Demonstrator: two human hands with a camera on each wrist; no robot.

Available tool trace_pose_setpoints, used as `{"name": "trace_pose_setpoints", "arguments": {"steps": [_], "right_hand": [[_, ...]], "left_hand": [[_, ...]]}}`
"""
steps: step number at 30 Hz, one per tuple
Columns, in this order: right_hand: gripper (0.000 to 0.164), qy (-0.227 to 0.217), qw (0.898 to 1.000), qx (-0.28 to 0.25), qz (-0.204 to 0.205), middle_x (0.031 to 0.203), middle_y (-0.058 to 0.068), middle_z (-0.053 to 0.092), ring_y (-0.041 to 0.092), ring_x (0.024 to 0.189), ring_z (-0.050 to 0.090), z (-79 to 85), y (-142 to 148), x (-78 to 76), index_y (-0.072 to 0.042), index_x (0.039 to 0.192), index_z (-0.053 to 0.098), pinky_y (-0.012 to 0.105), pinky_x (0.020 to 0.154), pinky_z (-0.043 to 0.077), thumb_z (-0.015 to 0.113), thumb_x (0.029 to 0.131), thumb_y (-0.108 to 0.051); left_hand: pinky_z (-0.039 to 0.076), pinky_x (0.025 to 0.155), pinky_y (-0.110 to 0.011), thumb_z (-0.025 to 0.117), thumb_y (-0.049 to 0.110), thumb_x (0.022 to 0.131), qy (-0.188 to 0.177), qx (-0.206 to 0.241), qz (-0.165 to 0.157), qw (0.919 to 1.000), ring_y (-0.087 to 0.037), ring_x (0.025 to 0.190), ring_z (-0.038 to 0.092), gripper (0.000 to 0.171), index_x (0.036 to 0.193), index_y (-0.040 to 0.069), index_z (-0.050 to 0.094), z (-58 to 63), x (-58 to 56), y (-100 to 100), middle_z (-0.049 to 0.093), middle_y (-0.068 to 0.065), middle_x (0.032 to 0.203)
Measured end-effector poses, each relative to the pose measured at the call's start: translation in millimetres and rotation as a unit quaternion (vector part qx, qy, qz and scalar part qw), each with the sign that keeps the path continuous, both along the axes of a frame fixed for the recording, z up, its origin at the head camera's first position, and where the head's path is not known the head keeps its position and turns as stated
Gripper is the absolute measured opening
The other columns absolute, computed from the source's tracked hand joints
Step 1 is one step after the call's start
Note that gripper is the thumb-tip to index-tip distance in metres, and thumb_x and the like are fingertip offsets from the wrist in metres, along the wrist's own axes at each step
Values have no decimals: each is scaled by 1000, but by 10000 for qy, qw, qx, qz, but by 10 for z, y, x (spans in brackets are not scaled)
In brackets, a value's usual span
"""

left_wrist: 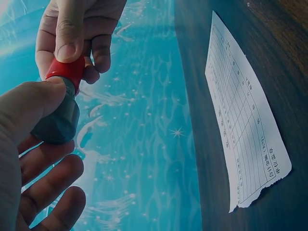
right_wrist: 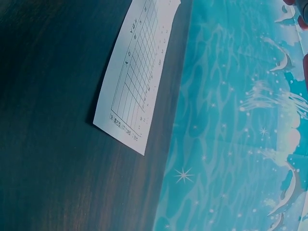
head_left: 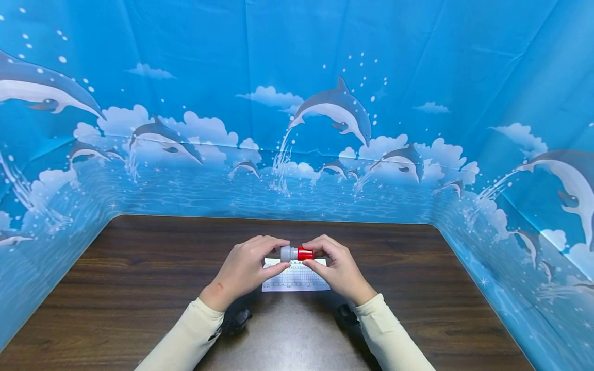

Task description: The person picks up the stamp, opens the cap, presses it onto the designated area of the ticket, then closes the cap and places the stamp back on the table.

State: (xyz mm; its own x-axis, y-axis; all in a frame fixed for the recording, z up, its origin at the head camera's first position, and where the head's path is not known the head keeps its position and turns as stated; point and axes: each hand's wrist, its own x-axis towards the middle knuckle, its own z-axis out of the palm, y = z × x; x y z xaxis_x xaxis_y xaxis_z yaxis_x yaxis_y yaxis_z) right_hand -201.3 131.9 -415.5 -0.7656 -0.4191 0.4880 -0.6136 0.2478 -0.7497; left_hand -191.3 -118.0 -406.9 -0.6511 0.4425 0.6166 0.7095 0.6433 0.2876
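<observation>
Both hands hold a small stamp [head_left: 294, 253] level above the paper, one at each end. Its grey, rounded end [left_wrist: 60, 120] is pinched between the thumb and fingers of my left hand [head_left: 248, 267]. My right hand [head_left: 342, 269] grips the red end [head_left: 305, 253] with thumb and fingertips. The two ends are joined at a pale narrow neck. Below lies a white printed form [head_left: 295, 279] with a ruled grid, one short edge torn in the left wrist view. Only slivers of fingers show at the edge of the right wrist view.
A dark wood-grain table [head_left: 153, 288] spreads beneath the arms. Around its far and side edges stands a blue backdrop [head_left: 297, 206] printed with dolphins, clouds and water. Black wrist devices [head_left: 236, 319] sit under the cuffs of the cream sleeves [head_left: 185, 337].
</observation>
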Motion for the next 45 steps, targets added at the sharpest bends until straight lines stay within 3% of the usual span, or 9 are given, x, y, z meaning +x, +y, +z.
{"name": "trace_pose_setpoints", "arguments": {"steps": [10, 19, 30, 38, 45], "right_hand": [[38, 15, 9999, 102, 55, 115, -2, 69, 16, 101, 69, -9, 1, -12, -11, 119, 72, 41, 89, 61, 80, 86, 6], [35, -71, 9999, 75, 33, 111, -4, 69, 15, 98, 69, -10, 10, -10, -13, 117, 73, 39, 87, 61, 82, 86, 0], [33, -89, 9997, 227, -2, 113, -2, 69, 14, 100, 68, -14, 16, -23, -14, 119, 72, 35, 88, 61, 80, 89, -2], [35, -137, 9998, 149, -45, 110, -5, 69, 14, 96, 70, -20, 12, -19, -14, 116, 73, 38, 84, 62, 82, 86, 2], [36, -141, 9998, 137, 29, 114, 1, 69, 15, 100, 69, -13, 15, -20, -14, 118, 72, 38, 87, 61, 80, 88, 2]], "left_hand": [[61, 83, -30, 87, 26, 86, -197, -129, -179, 9996, -8, 90, 69, 49, 131, 14, 71, 9, 6, -15, 74, 1, 121], [61, 73, -26, 88, 30, 85, -136, -59, -113, 9998, -9, 83, 70, 47, 126, 13, 74, 0, 5, -11, 75, 2, 114], [60, 72, -23, 87, 23, 86, -185, -123, -204, 9995, -5, 83, 68, 49, 131, 14, 71, 3, 6, -6, 74, 3, 116], [60, 73, -24, 89, 27, 83, -192, -51, -118, 9997, -5, 82, 69, 48, 126, 13, 74, 6, 8, 0, 75, 3, 114], [59, 73, -22, 87, 25, 87, -221, -125, -143, 9996, -4, 83, 67, 47, 130, 15, 71, 5, 2, -6, 74, 4, 114]]}}
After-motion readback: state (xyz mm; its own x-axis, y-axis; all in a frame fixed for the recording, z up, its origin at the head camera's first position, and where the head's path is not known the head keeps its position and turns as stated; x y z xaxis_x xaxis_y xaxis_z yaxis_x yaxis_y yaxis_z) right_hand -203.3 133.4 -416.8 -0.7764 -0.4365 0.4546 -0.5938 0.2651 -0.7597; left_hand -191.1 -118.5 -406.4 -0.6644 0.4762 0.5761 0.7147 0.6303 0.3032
